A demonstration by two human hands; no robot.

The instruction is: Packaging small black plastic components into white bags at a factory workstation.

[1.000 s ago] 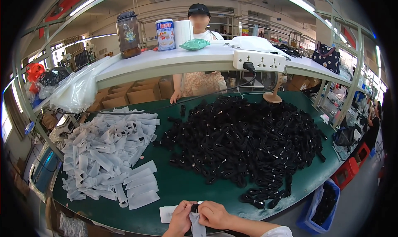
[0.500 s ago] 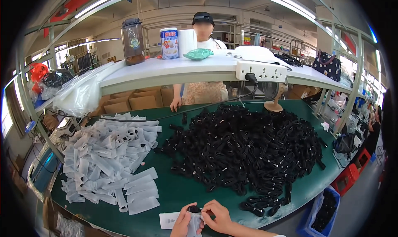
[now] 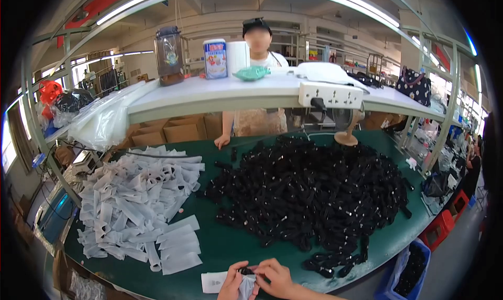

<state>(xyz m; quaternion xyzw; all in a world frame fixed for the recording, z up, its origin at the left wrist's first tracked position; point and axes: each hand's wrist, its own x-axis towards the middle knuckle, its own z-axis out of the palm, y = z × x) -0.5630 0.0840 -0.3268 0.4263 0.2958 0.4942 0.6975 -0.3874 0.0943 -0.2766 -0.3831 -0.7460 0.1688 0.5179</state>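
Note:
At the bottom edge my left hand (image 3: 233, 283) and my right hand (image 3: 276, 278) meet over a small clear plastic bag (image 3: 245, 287), with a small black part (image 3: 245, 271) pinched between the fingertips at the bag's mouth. A white paper slip (image 3: 214, 281) lies just left of my left hand on the green table (image 3: 230, 245). A large heap of black parts (image 3: 314, 195) fills the table's middle and right. A pile of clear plastic bags (image 3: 133, 205) covers the left side.
A person (image 3: 257, 90) stands across the table with a hand (image 3: 222, 141) on its far edge. A white shelf (image 3: 220, 95) above carries a jar, a tin, a paper roll and a power strip (image 3: 331, 94). A blue bin (image 3: 411, 268) sits at lower right.
The view has tilted upward a little, so my hands sit lower in the picture. They stay together on the bag and black part.

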